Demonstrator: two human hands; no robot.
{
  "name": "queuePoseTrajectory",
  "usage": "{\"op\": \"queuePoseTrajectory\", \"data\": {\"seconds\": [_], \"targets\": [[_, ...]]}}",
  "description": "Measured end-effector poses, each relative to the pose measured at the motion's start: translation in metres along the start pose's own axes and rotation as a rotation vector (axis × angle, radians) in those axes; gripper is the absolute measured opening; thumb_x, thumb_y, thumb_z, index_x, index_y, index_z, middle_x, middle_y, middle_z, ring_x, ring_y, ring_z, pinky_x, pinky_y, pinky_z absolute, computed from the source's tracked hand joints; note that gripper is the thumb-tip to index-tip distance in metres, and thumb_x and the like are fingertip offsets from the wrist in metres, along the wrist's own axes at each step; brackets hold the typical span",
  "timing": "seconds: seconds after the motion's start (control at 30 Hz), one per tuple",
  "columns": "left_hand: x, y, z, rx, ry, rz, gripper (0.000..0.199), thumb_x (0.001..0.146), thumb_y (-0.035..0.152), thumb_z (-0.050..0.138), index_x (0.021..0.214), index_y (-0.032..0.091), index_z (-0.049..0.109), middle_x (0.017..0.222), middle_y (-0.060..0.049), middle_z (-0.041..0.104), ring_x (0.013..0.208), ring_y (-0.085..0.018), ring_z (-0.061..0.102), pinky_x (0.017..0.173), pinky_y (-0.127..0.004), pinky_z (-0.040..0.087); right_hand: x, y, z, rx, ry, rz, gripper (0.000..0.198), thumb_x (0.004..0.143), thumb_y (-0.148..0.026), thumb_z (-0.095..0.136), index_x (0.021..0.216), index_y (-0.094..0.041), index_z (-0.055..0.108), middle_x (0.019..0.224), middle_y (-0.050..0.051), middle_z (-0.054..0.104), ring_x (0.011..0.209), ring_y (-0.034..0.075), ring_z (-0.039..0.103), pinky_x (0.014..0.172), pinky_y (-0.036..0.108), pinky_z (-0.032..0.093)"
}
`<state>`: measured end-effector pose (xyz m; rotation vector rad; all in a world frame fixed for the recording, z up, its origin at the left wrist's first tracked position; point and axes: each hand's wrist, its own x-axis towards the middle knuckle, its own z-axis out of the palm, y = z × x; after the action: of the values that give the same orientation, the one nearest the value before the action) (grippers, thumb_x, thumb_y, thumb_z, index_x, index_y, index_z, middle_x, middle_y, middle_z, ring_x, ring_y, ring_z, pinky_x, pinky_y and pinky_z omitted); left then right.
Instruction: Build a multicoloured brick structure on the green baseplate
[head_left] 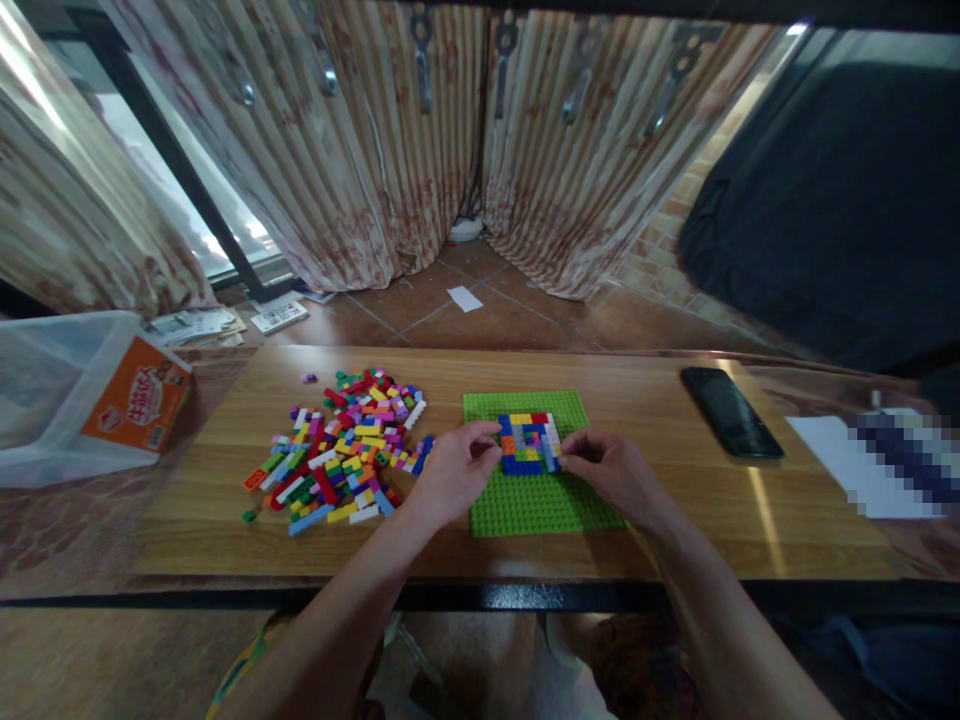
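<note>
A green studded baseplate (547,510) lies on the table and carries a low, roughly square build of toy bricks (521,466) in blue, yellow, red, white and orange. My left hand (457,470) is at the build's left edge, its thumb and index finger curved with a gap between their tips; whether they touch the bricks is unclear. At the build's right edge, beside light blue and white bricks, the fingertips of my right hand (611,472) are pinched together. What they hold, if anything, is hidden. Left of the baseplate spreads a loose pile of mixed toy bricks (367,440).
A black phone (731,412) lies on the right of the wooden table (697,520), with white paper (825,460) beyond it. A clear plastic bin (67,400) with an orange label stands at the left. Curtains (390,180) hang beyond the tiled floor.
</note>
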<state>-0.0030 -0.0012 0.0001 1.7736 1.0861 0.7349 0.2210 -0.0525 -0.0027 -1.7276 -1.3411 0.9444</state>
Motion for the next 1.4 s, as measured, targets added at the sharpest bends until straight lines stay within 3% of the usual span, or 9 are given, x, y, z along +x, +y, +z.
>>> {"op": "queuePoseTrajectory", "data": {"seconds": [0.4,0.5,0.73,0.93,1.1,1.23,1.33,1.4], "targets": [[0.001,-0.001,0.001,0.042,0.002,0.008,0.028,0.083,0.018,0.055,0.109,0.015,0.067,0.087,-0.005,0.072,0.075,-0.016,0.065,0.069,-0.026,0.050,0.002,0.002,0.000,0.037,-0.024,-0.009,0.015,0.066,-0.033,0.068,0.072,-0.019,0.066,0.068,0.000,0.067,0.063,0.014,0.058,0.062,0.027,0.045],[0.003,-0.002,-0.008,0.029,-0.001,0.027,0.029,0.084,0.022,0.055,0.110,0.015,0.066,0.087,-0.005,0.071,0.075,-0.015,0.065,0.068,-0.025,0.049,0.003,0.000,-0.001,0.115,0.037,0.003,0.020,0.067,-0.038,0.067,0.071,-0.019,0.066,0.067,0.000,0.066,0.063,0.013,0.057,0.062,0.027,0.044],[0.010,-0.017,-0.072,0.008,0.131,0.011,0.037,0.080,0.028,0.060,0.114,0.014,0.062,0.091,-0.005,0.070,0.078,-0.015,0.065,0.072,-0.027,0.051,0.003,-0.006,-0.002,0.153,0.229,0.014,0.029,0.068,-0.046,0.067,0.071,-0.017,0.066,0.062,0.001,0.063,0.058,0.013,0.054,0.056,0.026,0.042],[0.000,-0.016,-0.106,0.088,0.005,0.031,0.033,0.078,0.025,0.059,0.108,0.015,0.066,0.093,-0.007,0.072,0.085,-0.019,0.067,0.078,-0.030,0.052,0.003,-0.007,-0.001,0.104,0.228,0.024,0.029,0.069,-0.046,0.067,0.074,-0.018,0.067,0.064,0.001,0.065,0.059,0.015,0.056,0.057,0.027,0.042],[-0.009,-0.012,-0.129,0.009,0.027,0.045,0.029,0.078,0.026,0.060,0.103,0.014,0.068,0.095,-0.009,0.072,0.088,-0.019,0.066,0.081,-0.032,0.051,0.003,-0.001,-0.001,-0.033,0.245,0.046,0.031,0.070,-0.049,0.064,0.076,-0.019,0.069,0.070,0.003,0.069,0.065,0.019,0.062,0.061,0.030,0.045],[-0.016,-0.020,-0.157,-0.101,0.188,-0.041,0.039,0.073,0.029,0.064,0.109,0.013,0.066,0.094,-0.007,0.071,0.079,-0.016,0.065,0.072,-0.028,0.051,0.005,0.004,-0.001,-0.112,0.276,0.028,0.033,0.071,-0.052,0.062,0.080,-0.021,0.070,0.076,0.005,0.072,0.069,0.022,0.065,0.063,0.032,0.047],[-0.024,-0.029,-0.179,0.012,0.362,-0.181,0.042,0.069,0.025,0.061,0.108,0.011,0.066,0.086,-0.005,0.071,0.068,-0.013,0.061,0.062,-0.024,0.046,0.005,0.003,-0.001,-0.187,0.293,0.055,0.036,0.068,-0.055,0.061,0.080,-0.023,0.071,0.076,0.005,0.073,0.071,0.025,0.066,0.064,0.035,0.048],[-0.032,-0.035,-0.191,0.169,0.416,-0.278,0.035,0.066,0.023,0.059,0.097,0.011,0.070,0.078,-0.003,0.070,0.064,-0.013,0.059,0.059,-0.023,0.044,0.005,0.001,-0.002,-0.229,0.287,0.069,0.038,0.067,-0.057,0.059,0.080,-0.024,0.071,0.076,0.005,0.073,0.072,0.027,0.067,0.065,0.037,0.048]]}}
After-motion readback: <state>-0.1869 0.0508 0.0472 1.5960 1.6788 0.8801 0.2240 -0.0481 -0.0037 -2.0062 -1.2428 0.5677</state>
